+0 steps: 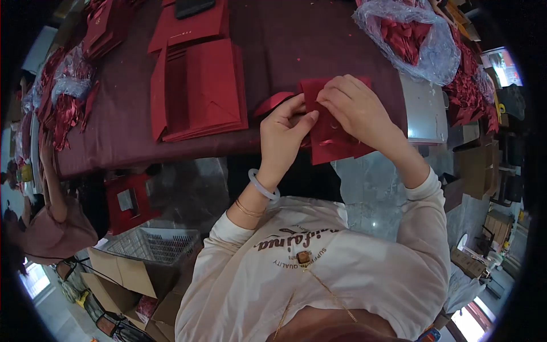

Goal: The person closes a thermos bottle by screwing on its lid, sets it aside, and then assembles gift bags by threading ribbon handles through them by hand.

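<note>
A red paper bag (pixel 326 149) lies in front of me at the table's near edge, its lower part over the edge. My left hand (pixel 285 131) grips the bag's left side between thumb and fingers. Over the upper part of the bag, my right hand (pixel 356 108) is closed in a pinch; its fingertips touch the bag, and what they pinch is too small to make out. A strip of red ribbon (pixel 327 141) shows on the bag's face. Just left of the bag, a curved red piece (pixel 273 102) is partly hidden by my left hand.
On the dark red tablecloth (pixel 273 34) stands a stack of red paper bags (pixel 213 108), with a black phone (pixel 192 7) beyond. A plastic bag of red ribbons (pixel 407 43) lies at right. A person (pixel 62 222) works at far left. Below are a grey crate (pixel 154 245) and an open carton (pixel 122 279).
</note>
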`<state>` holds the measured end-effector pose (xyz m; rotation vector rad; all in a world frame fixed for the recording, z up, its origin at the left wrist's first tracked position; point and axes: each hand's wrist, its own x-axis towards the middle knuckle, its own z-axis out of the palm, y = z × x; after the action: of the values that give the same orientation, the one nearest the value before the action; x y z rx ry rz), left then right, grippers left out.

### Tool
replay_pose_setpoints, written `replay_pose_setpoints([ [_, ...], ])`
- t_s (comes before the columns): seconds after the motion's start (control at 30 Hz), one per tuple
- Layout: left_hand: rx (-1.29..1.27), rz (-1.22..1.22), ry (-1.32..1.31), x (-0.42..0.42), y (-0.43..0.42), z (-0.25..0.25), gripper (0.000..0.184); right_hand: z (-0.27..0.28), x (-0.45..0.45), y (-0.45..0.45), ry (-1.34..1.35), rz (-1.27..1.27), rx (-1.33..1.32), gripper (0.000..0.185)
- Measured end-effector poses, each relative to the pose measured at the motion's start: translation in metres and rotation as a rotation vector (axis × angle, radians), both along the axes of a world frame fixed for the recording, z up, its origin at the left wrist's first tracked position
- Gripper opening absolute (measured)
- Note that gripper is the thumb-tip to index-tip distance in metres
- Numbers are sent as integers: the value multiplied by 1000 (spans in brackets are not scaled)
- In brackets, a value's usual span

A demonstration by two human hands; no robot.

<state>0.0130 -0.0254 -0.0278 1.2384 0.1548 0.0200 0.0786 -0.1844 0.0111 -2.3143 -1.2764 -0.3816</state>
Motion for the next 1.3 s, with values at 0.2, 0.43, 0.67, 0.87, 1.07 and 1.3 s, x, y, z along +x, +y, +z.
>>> replay_pose_setpoints([
  [0.2, -3, 25, -75, 2, -1, -7, 38, -3, 0, 7, 13, -55, -6, 14],
  [0.43, 31, 48, -93, 1, -3, -10, 38, -9, -4, 10, -52, -93, -21, 16],
  [0.67, 194, 96, -140, -2, -6, -17, 39, 7, -15, 20, -294, -29, -324, 24],
  [0.87, 175, 94, -112, -3, -5, -13, 38, 18, 5, 17, 285, -80, -169, 12],
  [1.07, 33, 45, -54, 0, -2, -3, 38, -4, -6, 14, -29, -65, -68, 14],
  [1.3, 30, 63, -78, 0, -5, -10, 37, 6, -5, 21, -47, -69, -247, 13],
])
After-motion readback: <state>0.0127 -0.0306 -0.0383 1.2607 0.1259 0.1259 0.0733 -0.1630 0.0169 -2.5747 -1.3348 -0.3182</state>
